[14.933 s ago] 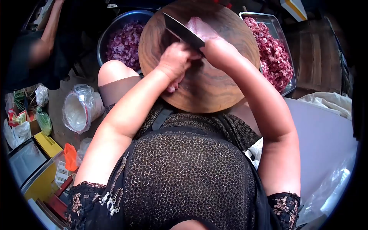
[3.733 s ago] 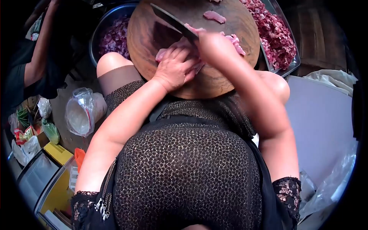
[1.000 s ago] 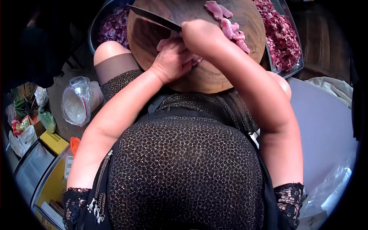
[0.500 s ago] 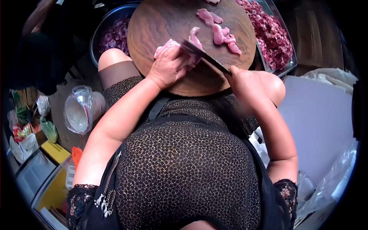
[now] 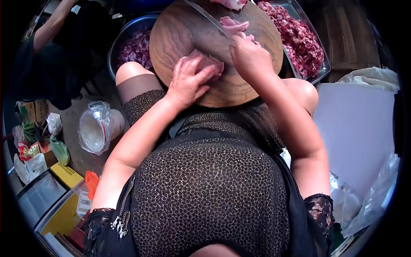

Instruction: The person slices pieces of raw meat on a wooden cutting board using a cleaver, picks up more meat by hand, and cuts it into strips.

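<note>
A round wooden chopping board point(image 5: 180, 34) lies across my knees. My left hand point(image 5: 188, 79) is closed over a slab of pink raw meat point(image 5: 215, 68) on its near part, with the fingers partly hiding it. In my right hand point(image 5: 252, 60) is the handle of a knife point(image 5: 208, 17), its blade pointing to the far left. Beside the blade, several cut strips of meat point(image 5: 234, 25) sit on the board, partly hidden behind the right hand. A larger piece of meat point(image 5: 231, 3) shows at the far edge.
Left of the board stands a blue-rimmed basin point(image 5: 112, 55) of chopped meat; to the right is a metal tray point(image 5: 326, 68) heaped with more. A plastic-lined bucket point(image 5: 96, 130) is on the floor at left. Another person's arm point(image 5: 53, 25) shows at upper left.
My right hand has moved the knife forward, away from the held slab to the cut strips, which are now bunched farther off. My left hand stays on the slab, slightly nearer me.
</note>
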### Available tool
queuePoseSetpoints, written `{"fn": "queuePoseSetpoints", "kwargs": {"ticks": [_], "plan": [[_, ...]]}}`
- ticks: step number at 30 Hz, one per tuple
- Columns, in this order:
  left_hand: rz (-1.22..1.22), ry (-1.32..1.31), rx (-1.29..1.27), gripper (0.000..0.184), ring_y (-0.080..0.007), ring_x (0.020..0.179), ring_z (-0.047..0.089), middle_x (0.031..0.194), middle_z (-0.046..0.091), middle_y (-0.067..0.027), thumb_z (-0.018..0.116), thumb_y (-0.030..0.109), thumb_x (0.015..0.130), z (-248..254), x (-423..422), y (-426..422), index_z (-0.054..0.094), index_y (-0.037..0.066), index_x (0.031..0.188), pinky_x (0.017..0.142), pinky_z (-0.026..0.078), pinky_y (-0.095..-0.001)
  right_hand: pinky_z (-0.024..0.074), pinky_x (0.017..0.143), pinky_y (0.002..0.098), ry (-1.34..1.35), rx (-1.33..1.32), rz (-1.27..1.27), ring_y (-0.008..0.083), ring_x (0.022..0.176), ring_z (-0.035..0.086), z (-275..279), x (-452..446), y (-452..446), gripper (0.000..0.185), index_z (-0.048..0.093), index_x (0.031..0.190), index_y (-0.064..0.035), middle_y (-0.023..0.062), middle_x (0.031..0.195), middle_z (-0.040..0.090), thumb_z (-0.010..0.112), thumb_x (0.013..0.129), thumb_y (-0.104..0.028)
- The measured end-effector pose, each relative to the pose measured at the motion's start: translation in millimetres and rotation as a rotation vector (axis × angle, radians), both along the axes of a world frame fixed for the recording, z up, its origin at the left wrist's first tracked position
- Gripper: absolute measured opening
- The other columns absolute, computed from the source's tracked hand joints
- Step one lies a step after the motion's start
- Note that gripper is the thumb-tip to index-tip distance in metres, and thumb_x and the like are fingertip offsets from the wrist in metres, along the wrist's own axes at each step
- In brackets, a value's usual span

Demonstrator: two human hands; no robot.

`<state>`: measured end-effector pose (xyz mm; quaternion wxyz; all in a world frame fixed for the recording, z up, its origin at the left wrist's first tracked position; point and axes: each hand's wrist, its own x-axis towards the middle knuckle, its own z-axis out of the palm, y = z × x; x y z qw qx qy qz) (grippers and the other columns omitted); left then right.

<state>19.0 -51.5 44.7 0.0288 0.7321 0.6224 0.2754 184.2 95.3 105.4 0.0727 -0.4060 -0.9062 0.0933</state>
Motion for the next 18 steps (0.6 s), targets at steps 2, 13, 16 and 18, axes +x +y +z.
{"fn": "queuePoseSetpoints", "kwargs": {"ticks": [2, 13, 16, 18], "plan": [[0.012, -0.207, 0.044, 0.039, -0.0350, 0.115, 0.052, 0.118, 0.056, -0.0132, 0.076, 0.017, 0.072, -6, -5, 1, 0.066, 0.014, 0.110, 0.103, 0.039, -0.0524, 0.0539, 0.071, 0.0487, 0.153, -0.113, 0.065, 0.0371, 0.083, 0.067, 13, 30, -18, 0.020, 0.063, 0.107, -0.0090, 0.0189, 0.091, 0.069, 0.054, 0.095, -0.023], [0.110, -0.070, 0.053, 0.037, -0.0286, 0.105, 0.053, 0.111, 0.055, -0.0019, 0.069, 0.029, 0.075, -21, -3, 18, 0.069, 0.042, 0.110, 0.090, 0.044, -0.0447, 0.0514, 0.053, 0.0441, -0.154, -0.058, 0.247, 0.0328, 0.061, 0.064, 1, 72, -55, 0.014, 0.055, 0.082, -0.0036, 0.0142, 0.067, 0.062, 0.058, 0.092, -0.013], [0.055, -0.102, 0.035, 0.037, -0.0281, 0.108, 0.052, 0.112, 0.056, -0.0018, 0.070, 0.024, 0.072, -17, -7, 21, 0.071, 0.038, 0.105, 0.091, 0.044, -0.0438, 0.0527, 0.052, 0.0427, -0.229, -0.182, 0.256, 0.0321, 0.061, 0.066, 6, 63, -46, 0.012, 0.054, 0.080, -0.0037, 0.0150, 0.067, 0.063, 0.056, 0.089, -0.011], [0.016, -0.111, 0.032, 0.036, -0.0279, 0.110, 0.052, 0.112, 0.057, -0.0019, 0.070, 0.022, 0.070, -19, -10, 24, 0.071, 0.036, 0.103, 0.092, 0.044, -0.0434, 0.0542, 0.051, 0.0410, -0.262, -0.209, 0.269, 0.0305, 0.061, 0.068, 12, 54, -38, 0.008, 0.054, 0.080, -0.0044, 0.0146, 0.069, 0.065, 0.055, 0.086, -0.010]]}}
